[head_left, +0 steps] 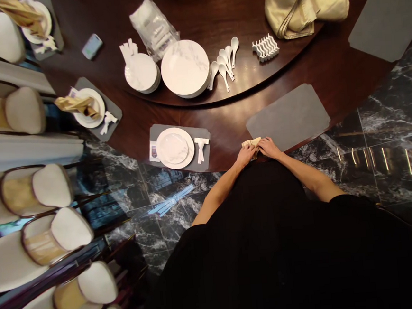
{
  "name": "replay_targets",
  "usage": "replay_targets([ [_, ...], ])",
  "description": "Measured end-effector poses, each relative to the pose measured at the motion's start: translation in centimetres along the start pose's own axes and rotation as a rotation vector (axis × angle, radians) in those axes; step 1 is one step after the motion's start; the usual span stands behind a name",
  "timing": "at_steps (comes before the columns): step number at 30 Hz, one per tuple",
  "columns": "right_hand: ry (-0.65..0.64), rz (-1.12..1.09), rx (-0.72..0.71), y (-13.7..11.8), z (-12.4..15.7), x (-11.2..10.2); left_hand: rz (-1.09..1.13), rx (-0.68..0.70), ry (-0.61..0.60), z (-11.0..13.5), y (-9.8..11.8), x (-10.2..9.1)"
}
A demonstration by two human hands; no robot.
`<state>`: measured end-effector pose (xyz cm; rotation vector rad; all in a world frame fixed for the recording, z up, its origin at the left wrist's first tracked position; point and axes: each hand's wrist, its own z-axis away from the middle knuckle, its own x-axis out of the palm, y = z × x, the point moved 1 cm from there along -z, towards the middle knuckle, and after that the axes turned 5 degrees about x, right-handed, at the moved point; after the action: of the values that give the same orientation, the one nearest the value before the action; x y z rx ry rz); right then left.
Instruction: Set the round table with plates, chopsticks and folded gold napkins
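Both my hands meet at the near edge of the dark round table (225,124). My left hand (246,154) and my right hand (267,147) are closed on a small folded gold napkin (252,142), which lies on the table edge just in front of an empty grey placemat (288,116). Most of the napkin is hidden under my fingers.
A set placemat with white plate (175,147) lies to the left. On the raised centre turntable sit stacked plates (185,68), spoons (224,62), a white rack (266,47) and a pile of gold cloth (304,1). Cushioned chairs (51,185) line the left side.
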<state>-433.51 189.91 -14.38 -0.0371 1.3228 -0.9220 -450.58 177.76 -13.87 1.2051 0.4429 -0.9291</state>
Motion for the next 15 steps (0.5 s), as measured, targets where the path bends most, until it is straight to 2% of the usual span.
replay_targets([
  [3, -0.046, 0.017, -0.006, -0.3, -0.2, 0.0, -0.053, 0.013, -0.109, -0.8, -0.2, -0.3],
  [6, -0.077, 0.054, -0.022, -0.7, -0.5, -0.1, -0.133, -0.017, -0.146, -1.3, -0.4, -0.9],
  [15, -0.206, 0.215, -0.027, -3.2, -4.3, -0.1, -0.181, -0.014, -0.137, 0.6, -1.1, -6.1],
])
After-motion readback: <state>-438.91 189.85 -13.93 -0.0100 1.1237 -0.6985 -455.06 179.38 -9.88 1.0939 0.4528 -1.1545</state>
